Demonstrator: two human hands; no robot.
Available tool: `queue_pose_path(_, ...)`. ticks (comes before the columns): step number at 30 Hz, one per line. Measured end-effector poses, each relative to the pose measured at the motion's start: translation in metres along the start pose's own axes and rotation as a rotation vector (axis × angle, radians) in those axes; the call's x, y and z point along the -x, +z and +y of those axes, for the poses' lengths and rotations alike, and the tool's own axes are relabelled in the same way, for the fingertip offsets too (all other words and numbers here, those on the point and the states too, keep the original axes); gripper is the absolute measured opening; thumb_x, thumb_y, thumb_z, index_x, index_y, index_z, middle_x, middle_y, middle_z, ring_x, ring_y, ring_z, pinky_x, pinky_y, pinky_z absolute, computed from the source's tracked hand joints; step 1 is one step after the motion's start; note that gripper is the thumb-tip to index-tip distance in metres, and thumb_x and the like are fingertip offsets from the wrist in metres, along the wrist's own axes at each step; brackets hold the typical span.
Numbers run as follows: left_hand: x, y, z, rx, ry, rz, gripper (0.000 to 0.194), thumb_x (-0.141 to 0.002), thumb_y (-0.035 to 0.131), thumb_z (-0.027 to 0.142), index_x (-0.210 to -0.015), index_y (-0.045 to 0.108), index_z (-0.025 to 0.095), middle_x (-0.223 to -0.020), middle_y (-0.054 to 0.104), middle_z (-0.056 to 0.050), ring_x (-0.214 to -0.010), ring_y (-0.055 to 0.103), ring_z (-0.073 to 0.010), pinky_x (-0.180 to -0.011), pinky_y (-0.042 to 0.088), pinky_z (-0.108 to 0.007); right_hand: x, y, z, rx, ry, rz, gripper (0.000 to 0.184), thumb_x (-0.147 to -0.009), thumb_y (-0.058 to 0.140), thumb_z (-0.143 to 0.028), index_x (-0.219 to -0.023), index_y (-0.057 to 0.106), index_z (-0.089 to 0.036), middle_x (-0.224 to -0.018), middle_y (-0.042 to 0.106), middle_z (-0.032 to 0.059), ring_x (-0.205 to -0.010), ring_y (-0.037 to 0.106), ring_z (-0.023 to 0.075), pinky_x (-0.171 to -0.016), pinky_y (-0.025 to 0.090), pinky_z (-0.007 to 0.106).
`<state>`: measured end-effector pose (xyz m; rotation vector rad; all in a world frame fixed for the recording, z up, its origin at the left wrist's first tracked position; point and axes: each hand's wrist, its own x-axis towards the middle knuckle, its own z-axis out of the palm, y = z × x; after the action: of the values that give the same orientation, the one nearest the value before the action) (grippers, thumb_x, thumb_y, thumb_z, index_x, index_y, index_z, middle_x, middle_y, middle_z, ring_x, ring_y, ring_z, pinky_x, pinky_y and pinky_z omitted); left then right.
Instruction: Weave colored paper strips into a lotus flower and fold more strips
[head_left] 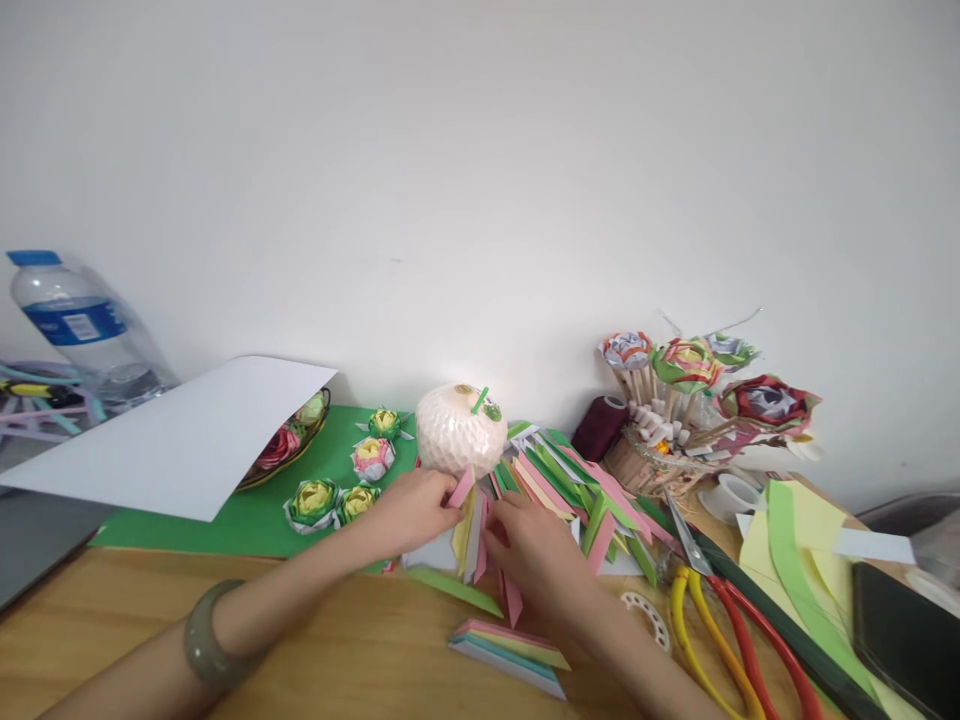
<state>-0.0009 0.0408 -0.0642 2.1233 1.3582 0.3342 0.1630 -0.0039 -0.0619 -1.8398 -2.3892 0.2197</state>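
Note:
My left hand (420, 512), with a jade-coloured bangle on its wrist, pinches a pink folded paper strip (463, 487). Close by on its right, my right hand (529, 545) has its fingers curled down onto the folded paper strips (471, 530) in yellow, grey and pink; its fingertips are partly hidden. Behind both hands stands a white textured round pot (459, 430) with a green stick at its top. A heap of pink and green folded strips (577, 480) lies beyond my right hand. Nearer me are a layered strip bundle (510, 655) and a lone green strip (455, 590).
Several paper flowers (313, 505) lie on a green sheet (217, 535) at left, beside a tilted white sheet (180, 430) and a water bottle (75, 320). On the right are scissors (739, 630), a basket of paper flowers (652, 460), maroon thread (600, 428) and a black phone (904, 635).

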Motion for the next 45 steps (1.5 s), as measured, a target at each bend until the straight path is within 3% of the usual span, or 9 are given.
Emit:
queue_pose_path(8, 0.0, -0.003, 0.003, 0.064, -0.006, -0.056, 0.016, -0.067, 0.047, 0.024, -0.052, 0.046, 0.019, -0.051, 0.056, 0.0, -0.052, 0.051, -0.015, -0.048, 0.028, -0.023, 0.001, 0.005, -0.006, 0.073, 0.046, 0.032, 0.013, -0.076, 0.056, -0.031, -0.075, 0.06, -0.019, -0.083, 0.064, 0.0043, -0.075, 0.061, 0.02, -0.052, 0.032, 0.025)
queue_pose_path(17, -0.001, -0.014, 0.0, 0.093, 0.006, -0.023, 0.02, -0.071, 0.05, 0.033, -0.059, 0.052, 0.017, -0.053, 0.056, 0.0, -0.051, 0.049, -0.0144, -0.048, 0.026, -0.023, 0.003, 0.009, -0.002, 0.051, 0.022, 0.076, 0.018, -0.077, 0.054, -0.024, -0.094, 0.058, -0.022, -0.094, 0.064, 0.0019, -0.08, 0.062, 0.0192, -0.052, 0.031, 0.025)
queue_pose_path(21, -0.004, -0.015, -0.003, 0.141, 0.021, -0.041, 0.024, -0.071, 0.052, 0.038, -0.06, 0.054, 0.017, -0.053, 0.056, 0.0, -0.052, 0.05, -0.0151, -0.051, 0.029, -0.023, 0.002, 0.009, -0.003, 0.037, -0.001, 0.08, 0.013, -0.081, 0.049, -0.021, -0.084, 0.062, -0.023, -0.087, 0.064, 0.0002, -0.076, 0.062, 0.0162, -0.053, 0.03, 0.024)
queue_pose_path(26, -0.008, -0.012, -0.009, 0.224, 0.058, -0.104, 0.022, -0.068, 0.055, 0.037, -0.064, 0.058, 0.015, -0.056, 0.057, 0.0, -0.057, 0.052, -0.0163, -0.054, 0.034, -0.024, -0.001, 0.011, -0.009, 0.033, 0.035, 0.1, 0.018, -0.081, 0.052, -0.033, -0.075, 0.062, -0.019, -0.085, 0.065, 0.0039, -0.078, 0.061, 0.0193, -0.053, 0.031, 0.025)
queue_pose_path(29, -0.01, -0.012, -0.012, 0.264, 0.072, -0.121, 0.023, -0.068, 0.055, 0.037, -0.067, 0.059, 0.014, -0.06, 0.059, 0.0, -0.06, 0.053, -0.0168, -0.056, 0.036, -0.025, -0.004, 0.013, -0.011, 0.022, 0.077, 0.096, 0.01, -0.077, 0.054, -0.025, -0.074, 0.062, -0.019, -0.084, 0.066, 0.0041, -0.075, 0.061, 0.0193, -0.052, 0.03, 0.024)
queue_pose_path(32, -0.01, -0.013, -0.013, 0.29, 0.081, -0.125, 0.025, -0.068, 0.055, 0.039, -0.068, 0.059, 0.014, -0.064, 0.06, -0.001, -0.063, 0.053, -0.0174, -0.057, 0.037, -0.025, -0.007, 0.011, -0.008, -0.003, 0.132, 0.076, 0.014, -0.074, 0.051, -0.015, -0.07, 0.064, -0.019, -0.079, 0.068, 0.0029, -0.072, 0.062, 0.0179, -0.051, 0.027, 0.023)
queue_pose_path(45, -0.01, -0.015, -0.011, 0.382, 0.105, -0.126, 0.022, -0.068, 0.057, 0.037, -0.071, 0.058, 0.015, -0.075, 0.063, -0.002, -0.072, 0.055, -0.0181, -0.064, 0.039, -0.025, -0.006, -0.018, 0.015, 0.019, 0.242, 0.062, 0.028, -0.081, 0.039, -0.013, -0.064, 0.06, -0.018, -0.067, 0.066, 0.0068, -0.062, 0.06, 0.0192, -0.048, 0.021, 0.026)
